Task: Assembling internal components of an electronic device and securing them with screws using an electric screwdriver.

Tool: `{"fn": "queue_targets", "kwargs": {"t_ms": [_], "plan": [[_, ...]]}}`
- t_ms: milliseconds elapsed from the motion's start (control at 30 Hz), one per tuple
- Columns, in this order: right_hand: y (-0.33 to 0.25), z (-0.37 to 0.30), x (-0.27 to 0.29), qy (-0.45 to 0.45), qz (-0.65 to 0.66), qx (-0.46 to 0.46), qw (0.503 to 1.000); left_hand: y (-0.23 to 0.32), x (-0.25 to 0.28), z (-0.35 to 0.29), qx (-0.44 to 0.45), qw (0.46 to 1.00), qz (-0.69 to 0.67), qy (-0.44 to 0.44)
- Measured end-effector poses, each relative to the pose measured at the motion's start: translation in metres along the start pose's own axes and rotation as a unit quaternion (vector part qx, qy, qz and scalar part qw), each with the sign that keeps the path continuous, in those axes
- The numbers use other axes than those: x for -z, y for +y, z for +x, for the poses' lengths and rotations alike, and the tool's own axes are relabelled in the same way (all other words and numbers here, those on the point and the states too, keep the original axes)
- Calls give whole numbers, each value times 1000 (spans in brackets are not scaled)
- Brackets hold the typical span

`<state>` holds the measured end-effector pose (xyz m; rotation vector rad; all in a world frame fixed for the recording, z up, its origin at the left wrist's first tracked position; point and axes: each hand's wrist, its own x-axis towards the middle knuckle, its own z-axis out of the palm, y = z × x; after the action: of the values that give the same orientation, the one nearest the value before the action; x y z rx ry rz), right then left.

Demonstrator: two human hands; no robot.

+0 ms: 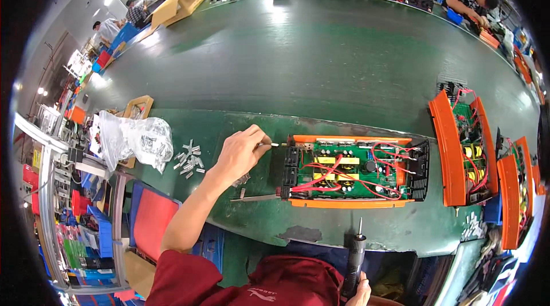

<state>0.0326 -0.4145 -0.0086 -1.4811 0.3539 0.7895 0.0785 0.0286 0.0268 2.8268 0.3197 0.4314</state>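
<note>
My left hand (242, 150) is closed in a pinch around a small pale piece (275, 144), just off the upper left corner of an open orange-cased device (349, 203). Inside that case lie a green circuit board (366, 164), yellow-wrapped transformers and red wires, with black fans at the left end and a black grille at the right. A dark electric screwdriver (355, 254) is gripped in my right hand (360, 293) at the bench's near edge, its bit pointing away from me. Several small metal blocks (189, 158) lie scattered left of my left hand.
Clear plastic bags (146, 140) lie at the left beside a cardboard tray (139, 107). A thin metal strip (258, 198) rests near the case. More orange units (448, 151) stand at the right. Beyond runs a wide green belt (321, 60), with people working past it.
</note>
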Motion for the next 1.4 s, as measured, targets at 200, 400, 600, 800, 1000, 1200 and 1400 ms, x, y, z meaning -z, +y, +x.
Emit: {"fn": "queue_targets", "kwargs": {"t_ms": [200, 400, 600, 800, 1000, 1200, 1400], "plan": [[-1, 1, 10, -46, -43, -2, 998, 0, 2, 2, -10, 999, -29, -17], [0, -3, 16, -72, -118, 24, 990, -2, -12, 0, -69, 997, 40, 20], [10, 10, 16, -58, -202, 105, 972, 31, 14, -2, 137, 960, -240, 56], [-11, 7, 11, -87, -171, 78, 978, 129, 31, 4, -6, 943, -326, -64], [-12, 6, 9, -98, -151, 48, 982, 162, -4, 23, -222, 955, -176, -86], [-16, 9, 8, -111, -127, 43, 985, 170, -16, 38, -318, 946, -45, -47], [-25, 11, 11, -156, -51, -30, 986, 158, -45, 50, -320, 943, -23, -86]]}}
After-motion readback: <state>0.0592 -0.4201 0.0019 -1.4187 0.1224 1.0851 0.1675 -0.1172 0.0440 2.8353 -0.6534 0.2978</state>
